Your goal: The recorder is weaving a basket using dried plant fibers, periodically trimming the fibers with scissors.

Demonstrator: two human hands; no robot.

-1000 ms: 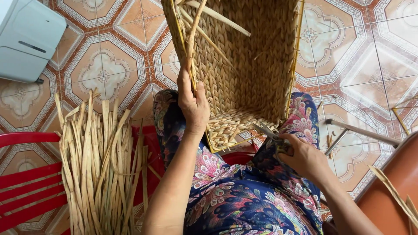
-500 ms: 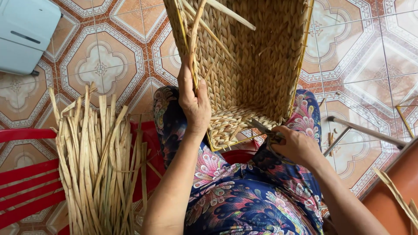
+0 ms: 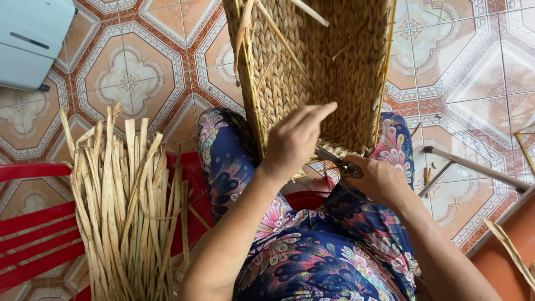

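A woven straw basket (image 3: 323, 61) stands tilted on my lap, its open side toward me, with loose strands sticking out at the top. My left hand (image 3: 292, 142) rests on the basket's lower front, fingers stretched to the right along the weave. My right hand (image 3: 376, 178) sits just below the basket's bottom edge and is closed on a small metal tool (image 3: 331, 158) whose tip points left toward the weave. My knees in blue flowered trousers (image 3: 329, 256) carry the basket.
A bundle of dry straw strips (image 3: 125, 206) lies upright over a red plastic chair (image 3: 33, 223) at the left. A pale blue box (image 3: 30, 42) is at top left. Metal rods (image 3: 473, 167) and an orange surface (image 3: 501, 251) are at right. Patterned floor tiles lie all around.
My left hand let go of the upright strands at the basket's left edge and moved down and right onto the weave. The basket shifted slightly right. My right hand stayed below it.
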